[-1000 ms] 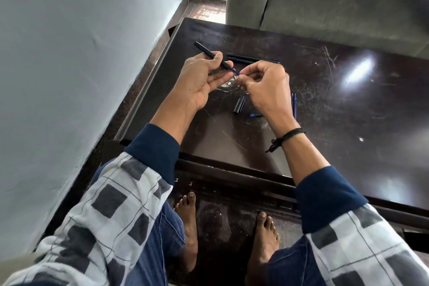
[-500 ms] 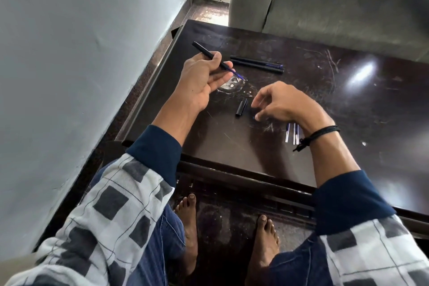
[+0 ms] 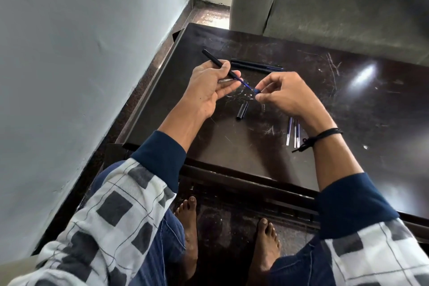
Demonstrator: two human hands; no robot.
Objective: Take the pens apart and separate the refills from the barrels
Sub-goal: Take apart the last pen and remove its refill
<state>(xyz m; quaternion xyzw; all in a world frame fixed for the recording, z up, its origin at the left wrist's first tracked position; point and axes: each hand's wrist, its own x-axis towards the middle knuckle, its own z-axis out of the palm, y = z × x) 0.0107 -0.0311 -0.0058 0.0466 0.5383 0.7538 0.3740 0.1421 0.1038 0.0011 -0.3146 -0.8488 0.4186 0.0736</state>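
Drawing the blue refill [image 3: 245, 83] straight out suits this step, with the left hand [image 3: 209, 87] gripping the black barrel [image 3: 214, 61] at mid-frame and the right hand [image 3: 286, 96] pinching the refill's tip.

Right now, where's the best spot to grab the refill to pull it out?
Pinch the refill by its bare blue end, coming from the right, where the right hand is. It pokes out of the barrel only there; the left hand covers the barrel's middle. Pull along its slant.

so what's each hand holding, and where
Left hand grips the black barrel near its open end; right hand pinches the blue refill by its tip.
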